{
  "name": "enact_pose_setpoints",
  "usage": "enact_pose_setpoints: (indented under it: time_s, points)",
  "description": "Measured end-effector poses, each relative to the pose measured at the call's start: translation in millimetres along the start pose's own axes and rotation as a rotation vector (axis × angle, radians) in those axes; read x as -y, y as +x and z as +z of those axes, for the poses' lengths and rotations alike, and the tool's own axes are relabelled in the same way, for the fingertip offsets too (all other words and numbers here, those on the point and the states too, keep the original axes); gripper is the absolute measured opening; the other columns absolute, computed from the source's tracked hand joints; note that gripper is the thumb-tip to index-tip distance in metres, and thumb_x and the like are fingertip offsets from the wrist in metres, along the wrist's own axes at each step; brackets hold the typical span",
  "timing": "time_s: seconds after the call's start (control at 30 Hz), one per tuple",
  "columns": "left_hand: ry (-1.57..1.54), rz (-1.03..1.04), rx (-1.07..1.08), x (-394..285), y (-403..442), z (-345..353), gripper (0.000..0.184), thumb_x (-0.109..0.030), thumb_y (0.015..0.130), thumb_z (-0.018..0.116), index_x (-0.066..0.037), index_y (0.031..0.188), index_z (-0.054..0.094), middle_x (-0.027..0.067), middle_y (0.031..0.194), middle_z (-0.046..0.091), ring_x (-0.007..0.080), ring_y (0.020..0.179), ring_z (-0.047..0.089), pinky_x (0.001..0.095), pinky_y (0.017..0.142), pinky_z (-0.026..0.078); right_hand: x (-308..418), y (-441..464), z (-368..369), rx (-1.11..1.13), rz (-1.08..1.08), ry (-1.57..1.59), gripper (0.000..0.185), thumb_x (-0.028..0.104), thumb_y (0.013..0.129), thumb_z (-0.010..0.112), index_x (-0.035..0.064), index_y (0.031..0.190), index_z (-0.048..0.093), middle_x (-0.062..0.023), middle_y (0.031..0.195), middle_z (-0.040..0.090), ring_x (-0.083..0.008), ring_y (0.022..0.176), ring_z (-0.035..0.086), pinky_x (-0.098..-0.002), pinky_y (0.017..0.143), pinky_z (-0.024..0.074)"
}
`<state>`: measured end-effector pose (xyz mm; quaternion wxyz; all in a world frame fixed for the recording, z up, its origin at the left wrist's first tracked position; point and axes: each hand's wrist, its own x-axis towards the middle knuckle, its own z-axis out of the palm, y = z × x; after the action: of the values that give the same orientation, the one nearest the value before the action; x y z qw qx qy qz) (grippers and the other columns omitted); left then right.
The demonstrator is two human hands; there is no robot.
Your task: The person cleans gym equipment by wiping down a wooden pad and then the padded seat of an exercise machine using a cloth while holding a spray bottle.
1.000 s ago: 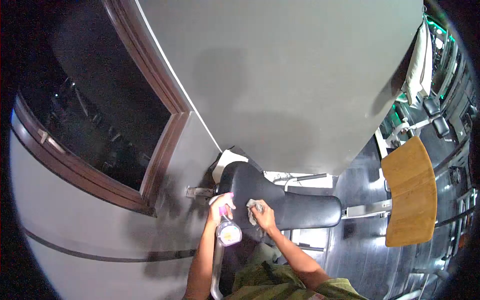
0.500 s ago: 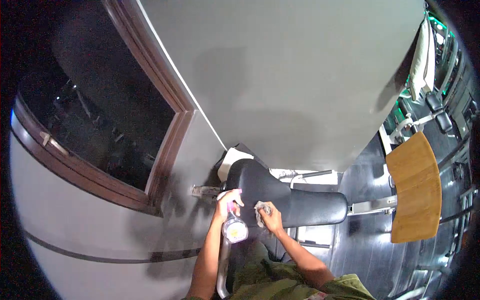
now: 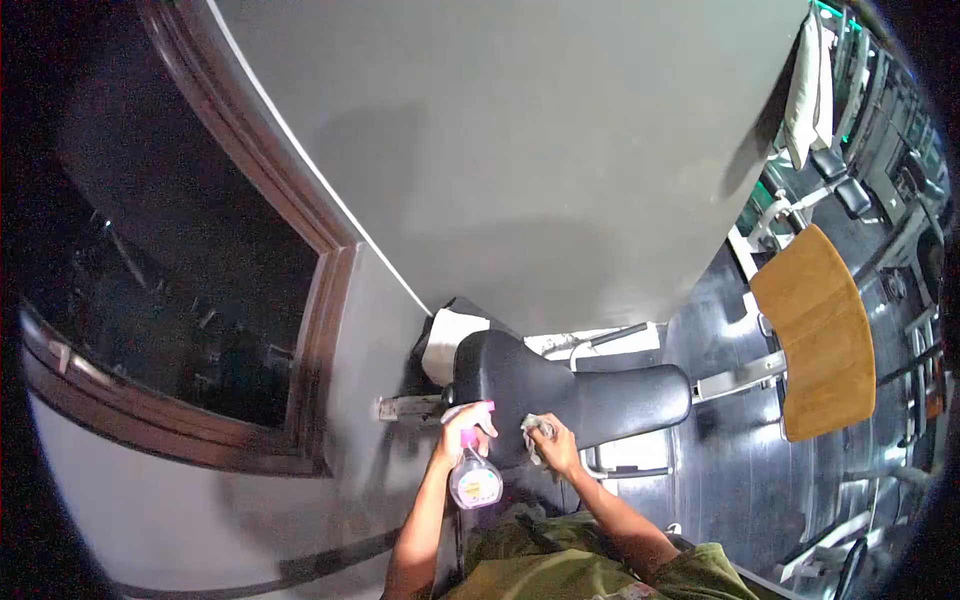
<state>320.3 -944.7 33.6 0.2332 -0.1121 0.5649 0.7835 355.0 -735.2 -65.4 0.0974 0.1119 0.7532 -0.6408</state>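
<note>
A clear spray bottle [image 3: 476, 484] with a pink trigger head is held in my left hand [image 3: 462, 432], whose fingers wrap round its neck beside the seat's left part. My right hand [image 3: 556, 446] is closed on a crumpled pale cloth [image 3: 535, 436], against the near edge of the black padded bench [image 3: 625, 400]. The bench is wide at the left and narrows toward the right. Some of the cloth is hidden by my fingers.
A curved wooden board [image 3: 825, 335] stands right of the bench on a metal bar [image 3: 738, 378]. Behind is a grey wall [image 3: 530, 170], at left a brown-framed window [image 3: 318, 340]. Gym machines and a hanging white towel [image 3: 805, 95] are at the upper right.
The view has turned, so the bench and wooden board appear tilted. Both hands keep hold of the bottle and cloth; my right hand has shifted slightly toward the near edge of the bench.
</note>
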Motion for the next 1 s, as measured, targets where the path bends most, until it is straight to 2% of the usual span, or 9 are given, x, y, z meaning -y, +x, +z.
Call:
enact_pose_setpoints:
  time_s: [0.1, 0.3, 0.33, 0.43, 0.57, 0.7, 0.83, 0.97, 1.0]
  points:
    - [-0.005, -0.013, 0.010, -1.5, 0.8, -0.6, 0.035, -0.036, 0.088, 0.061, -0.001, 0.087, 0.062, 0.0150, 0.071, 0.063, 0.0201, 0.041, 0.055, 0.0315, 0.038, 0.045, -11.2, 9.3, -4.8, -0.051, 0.119, -0.168, 0.035, 0.035, 0.083, 0.068, 0.0075, 0.106, 0.069, -0.0123, 0.088, 0.072, -0.0229, 0.085, 0.069, -0.0358, 0.079, 0.0522]
    - [0.012, -0.020, 0.017, 4.3, 1.5, -6.1, 0.033, -0.033, 0.089, 0.059, -0.001, 0.094, 0.063, 0.0149, 0.072, 0.063, 0.0196, 0.042, 0.057, 0.0312, 0.039, 0.047, 16.0, -4.0, 7.5, 0.042, -0.039, 0.020, 0.030, 0.028, 0.084, 0.070, 0.0061, 0.105, 0.068, -0.0074, 0.086, 0.071, -0.0154, 0.081, 0.066, -0.0316, 0.076, 0.0516]
    - [0.007, -0.009, 0.025, 4.4, 0.3, -5.9, 0.032, -0.033, 0.089, 0.059, -0.001, 0.092, 0.062, 0.0148, 0.072, 0.063, 0.0197, 0.042, 0.057, 0.0312, 0.039, 0.047, 16.7, -7.7, 8.8, 0.041, -0.091, -0.018, 0.030, 0.026, 0.085, 0.067, 0.0076, 0.108, 0.068, -0.0109, 0.093, 0.072, -0.0214, 0.090, 0.070, -0.0338, 0.081, 0.0519]
    - [0.002, 0.023, 0.050, 3.1, -0.2, -4.6, 0.033, -0.034, 0.090, 0.057, -0.001, 0.088, 0.062, 0.0145, 0.071, 0.063, 0.0197, 0.042, 0.057, 0.0313, 0.039, 0.047, 14.8, -16.3, 4.5, 0.050, 0.032, 0.004, 0.030, 0.027, 0.085, 0.067, 0.0082, 0.108, 0.068, -0.0116, 0.093, 0.072, -0.0224, 0.090, 0.070, -0.0339, 0.082, 0.0523]
    - [0.028, 0.030, 0.057, 10.2, 1.3, -9.7, 0.034, -0.034, 0.090, 0.056, -0.001, 0.091, 0.062, 0.0147, 0.072, 0.064, 0.0201, 0.042, 0.057, 0.0318, 0.039, 0.047, -26.7, -5.1, 3.3, -0.075, 0.183, -0.173, 0.032, 0.032, 0.083, 0.068, 0.0094, 0.106, 0.069, -0.0121, 0.087, 0.071, -0.0204, 0.084, 0.069, -0.0341, 0.078, 0.0527]
    - [0.034, 0.053, 0.067, 6.9, -0.4, -9.1, 0.037, -0.034, 0.090, 0.058, 0.002, 0.098, 0.063, 0.0144, 0.073, 0.064, 0.0202, 0.043, 0.057, 0.0311, 0.040, 0.046, 15.5, -18.2, 3.4, -0.020, 0.116, -0.095, 0.034, 0.033, 0.085, 0.068, 0.0078, 0.107, 0.069, -0.0077, 0.083, 0.071, -0.0158, 0.076, 0.067, -0.0325, 0.072, 0.0524]
    - [0.018, 0.032, 0.084, 11.8, 1.7, -14.1, 0.040, -0.035, 0.091, 0.058, 0.003, 0.103, 0.064, 0.0143, 0.073, 0.065, 0.0204, 0.044, 0.057, 0.0305, 0.042, 0.046, 22.7, -33.3, 13.5, 0.021, -0.115, 0.005, 0.026, 0.023, 0.086, 0.069, 0.0077, 0.106, 0.070, -0.0024, 0.082, 0.069, -0.0092, 0.073, 0.061, -0.0280, 0.069, 0.0503]
    - [0.006, 0.045, 0.112, 18.3, 3.6, -18.3, 0.043, -0.037, 0.093, 0.056, 0.004, 0.107, 0.063, 0.0130, 0.073, 0.064, 0.0198, 0.044, 0.057, 0.0304, 0.042, 0.046, -3.8, -33.5, 9.0, -0.031, 0.109, -0.015, 0.025, 0.027, 0.085, 0.069, 0.0081, 0.102, 0.070, -0.0034, 0.076, 0.069, -0.0105, 0.070, 0.063, -0.0303, 0.067, 0.0516]
    - [0.032, 0.048, 0.107, 15.6, 2.4, -16.6, 0.044, -0.037, 0.093, 0.055, 0.004, 0.107, 0.062, 0.0124, 0.073, 0.064, 0.0194, 0.044, 0.057, 0.0304, 0.042, 0.047, -9.6, -33.1, 8.3, -0.137, 0.064, -0.116, 0.028, 0.031, 0.083, 0.069, 0.0079, 0.099, 0.070, -0.0050, 0.071, 0.068, -0.0111, 0.066, 0.063, -0.0317, 0.065, 0.0519]
